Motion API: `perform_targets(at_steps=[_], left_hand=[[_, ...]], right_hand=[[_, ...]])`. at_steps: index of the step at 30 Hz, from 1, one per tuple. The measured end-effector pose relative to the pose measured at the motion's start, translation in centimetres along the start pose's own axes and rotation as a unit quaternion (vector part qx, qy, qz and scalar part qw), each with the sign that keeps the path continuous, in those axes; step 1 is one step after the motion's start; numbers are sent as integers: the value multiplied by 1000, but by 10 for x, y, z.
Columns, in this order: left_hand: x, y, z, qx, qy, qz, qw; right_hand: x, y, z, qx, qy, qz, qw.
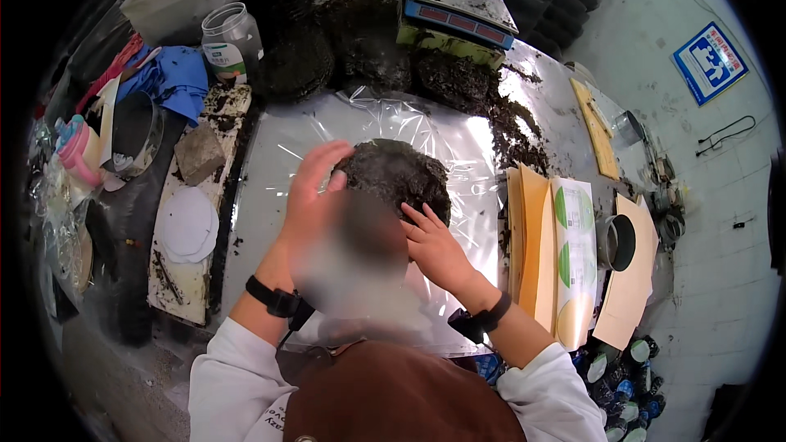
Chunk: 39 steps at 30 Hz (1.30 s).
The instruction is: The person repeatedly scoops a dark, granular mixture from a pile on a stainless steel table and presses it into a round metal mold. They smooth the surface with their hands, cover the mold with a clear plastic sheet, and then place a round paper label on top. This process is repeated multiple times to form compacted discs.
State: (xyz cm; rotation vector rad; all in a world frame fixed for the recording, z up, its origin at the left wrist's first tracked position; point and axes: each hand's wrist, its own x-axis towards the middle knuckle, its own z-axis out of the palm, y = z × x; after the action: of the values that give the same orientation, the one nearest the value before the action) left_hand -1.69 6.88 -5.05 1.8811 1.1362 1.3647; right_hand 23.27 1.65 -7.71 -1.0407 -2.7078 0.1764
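Note:
A dark, round, rough-surfaced cake of what looks like pressed leafy matter [397,170] lies on clear plastic film [467,143] in the middle of the table. Along its left edge is my left hand [309,205], fingers stretched out and thumb apart. From the near right side my right hand [432,244] reaches in, its spread fingertips touching the cake's lower edge. A blurred patch hides the near left part of the cake and some of my left hand.
Dark round stacks [295,57] and a digital scale [458,12] stand at the back. Left are a clear jar [232,41], white paper discs [188,225] and a stone block [199,154]. Brown envelopes [536,237] and a metal ring [616,242] lie right.

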Motion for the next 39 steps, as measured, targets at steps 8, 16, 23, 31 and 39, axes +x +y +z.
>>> perform_targets(at_steps=[8,16,23,31,39], left_hand=[[-21,-21,24,334,-172,132,917],[-16,-15,28,387,-198,153,888],[-12,-8,38,433,-267,136,850],[-15,-13,37,107,81,16,991],[-9,-29,51,288,-122,-20,950]], right_hand=[[27,-8,-55,71,-159,-21,985],[58,15,14,-44,78,24,996],[62,22,8,-49,-13,55,997],[63,15,4,-31,-9,48,998],[62,18,15,-58,-89,40,993]])
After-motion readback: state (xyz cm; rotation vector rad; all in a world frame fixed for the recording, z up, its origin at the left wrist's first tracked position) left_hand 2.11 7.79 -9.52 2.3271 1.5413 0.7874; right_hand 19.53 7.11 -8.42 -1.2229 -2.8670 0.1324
